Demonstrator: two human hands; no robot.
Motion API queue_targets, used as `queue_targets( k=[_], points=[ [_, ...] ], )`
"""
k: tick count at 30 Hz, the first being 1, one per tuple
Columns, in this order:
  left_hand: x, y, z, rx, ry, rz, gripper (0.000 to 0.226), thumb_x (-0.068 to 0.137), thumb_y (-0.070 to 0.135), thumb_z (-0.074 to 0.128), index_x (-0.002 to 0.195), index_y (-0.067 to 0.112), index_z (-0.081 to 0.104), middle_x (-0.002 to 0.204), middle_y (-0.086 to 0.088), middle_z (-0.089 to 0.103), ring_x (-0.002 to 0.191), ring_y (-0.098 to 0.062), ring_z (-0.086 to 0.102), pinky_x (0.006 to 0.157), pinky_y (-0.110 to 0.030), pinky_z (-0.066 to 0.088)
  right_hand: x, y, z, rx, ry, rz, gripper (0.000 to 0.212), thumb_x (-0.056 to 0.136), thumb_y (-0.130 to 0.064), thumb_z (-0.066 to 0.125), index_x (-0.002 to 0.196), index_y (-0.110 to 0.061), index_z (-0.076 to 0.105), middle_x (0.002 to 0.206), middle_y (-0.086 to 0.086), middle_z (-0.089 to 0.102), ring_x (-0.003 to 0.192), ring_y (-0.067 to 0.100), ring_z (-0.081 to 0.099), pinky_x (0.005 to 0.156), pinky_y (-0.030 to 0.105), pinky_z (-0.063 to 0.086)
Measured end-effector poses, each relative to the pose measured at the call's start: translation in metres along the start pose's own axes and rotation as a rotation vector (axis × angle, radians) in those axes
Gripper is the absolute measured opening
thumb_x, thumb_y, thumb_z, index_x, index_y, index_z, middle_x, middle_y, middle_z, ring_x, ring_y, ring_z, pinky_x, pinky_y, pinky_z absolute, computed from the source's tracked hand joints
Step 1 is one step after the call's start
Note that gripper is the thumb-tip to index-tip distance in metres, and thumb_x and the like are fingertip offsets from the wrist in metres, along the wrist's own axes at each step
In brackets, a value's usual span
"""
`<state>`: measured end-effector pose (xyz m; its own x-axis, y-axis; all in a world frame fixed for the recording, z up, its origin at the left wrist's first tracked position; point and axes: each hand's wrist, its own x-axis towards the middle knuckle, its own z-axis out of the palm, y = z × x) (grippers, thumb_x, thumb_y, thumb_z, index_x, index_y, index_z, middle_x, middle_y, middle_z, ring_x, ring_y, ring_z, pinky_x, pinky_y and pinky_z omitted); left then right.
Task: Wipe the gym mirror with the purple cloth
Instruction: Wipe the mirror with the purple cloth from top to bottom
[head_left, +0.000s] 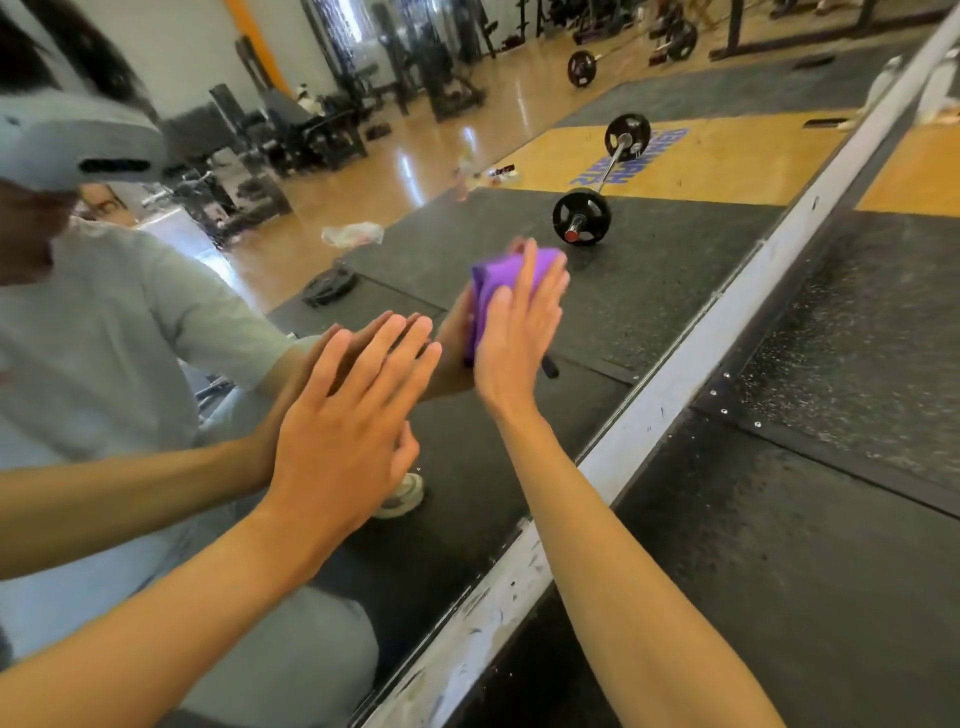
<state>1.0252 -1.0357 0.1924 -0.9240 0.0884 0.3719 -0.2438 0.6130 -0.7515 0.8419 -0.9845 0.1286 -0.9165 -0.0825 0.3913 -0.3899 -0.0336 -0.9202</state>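
Right hand (519, 332) presses purple cloth (491, 283) flat against gym mirror (649, 291), fingers straight; left hand (343, 415) lies flat beside, grip apart.

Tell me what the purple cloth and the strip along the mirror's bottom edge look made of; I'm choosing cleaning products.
Purple cloth: soft matte fabric, possibly microfibre, since it folds and bunches under the flat right hand. Strip below the mirror: rigid, probably white-painted or light-coated metal; dark scuffs and chips mark its surface, though plastic cannot be ruled out.
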Motion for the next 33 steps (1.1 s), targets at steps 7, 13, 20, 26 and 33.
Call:
queue_targets(
  k=[7, 13, 20, 26, 33],
  points=[
    [0.000, -0.001, 0.006, 0.051, 0.004, 0.011, 0.075, 0.098, 0.036, 0.037, 0.167, 0.012, 0.022, 0.176, -0.010, 0.012, 0.162, -0.029, 0.012, 0.130, -0.054, 0.007, 0.015, 0.002, -0.003, -0.080, 0.006, -0.286, 0.057, 0.110, -0.037, 0.024, 0.165, -0.028, 0.013, 0.175, 0.008, 0.003, 0.162, 0.025, -0.002, 0.129, 0.047, 0.005],
    [0.000, 0.002, 0.008, 0.161, 0.046, 0.030, 0.076, 0.099, 0.034, 0.034, 0.168, 0.011, 0.014, 0.176, -0.012, 0.008, 0.162, -0.029, 0.013, 0.128, -0.056, 0.010, 0.043, 0.092, -0.018, 0.008, 0.124, 0.157, 0.056, 0.112, -0.040, 0.021, 0.165, -0.029, 0.007, 0.175, 0.003, 0.004, 0.161, 0.019, 0.001, 0.131, 0.042, 0.005],
    [0.000, 0.003, 0.011, 0.250, 0.069, 0.038, 0.075, 0.100, 0.037, 0.032, 0.168, 0.010, 0.013, 0.176, -0.012, 0.007, 0.162, -0.030, 0.012, 0.127, -0.056, 0.012, 0.008, 0.198, -0.014, 0.146, 0.188, 0.613, 0.066, 0.110, -0.054, 0.027, 0.167, -0.024, 0.014, 0.171, 0.002, 0.024, 0.156, 0.024, 0.027, 0.126, 0.049, 0.029],
    [0.000, 0.004, 0.014, 0.276, 0.071, 0.035, 0.074, 0.101, 0.037, 0.029, 0.168, 0.010, 0.013, 0.176, -0.012, 0.008, 0.161, -0.028, 0.014, 0.126, -0.057, 0.017, -0.023, 0.227, -0.008, 0.073, 0.179, 0.768, 0.069, 0.107, -0.062, 0.028, 0.165, -0.025, 0.022, 0.164, 0.002, 0.036, 0.149, 0.025, 0.039, 0.124, 0.048, 0.034],
    [0.000, 0.003, 0.014, 0.288, 0.088, 0.041, 0.080, 0.098, 0.041, 0.039, 0.168, 0.010, 0.015, 0.176, -0.013, 0.010, 0.161, -0.028, 0.018, 0.127, -0.057, 0.012, -0.006, 0.167, -0.016, 0.010, 0.179, 0.674, 0.059, 0.114, -0.042, 0.020, 0.167, -0.018, 0.009, 0.174, 0.006, 0.010, 0.160, 0.029, 0.010, 0.130, 0.051, 0.013]
  ],
)
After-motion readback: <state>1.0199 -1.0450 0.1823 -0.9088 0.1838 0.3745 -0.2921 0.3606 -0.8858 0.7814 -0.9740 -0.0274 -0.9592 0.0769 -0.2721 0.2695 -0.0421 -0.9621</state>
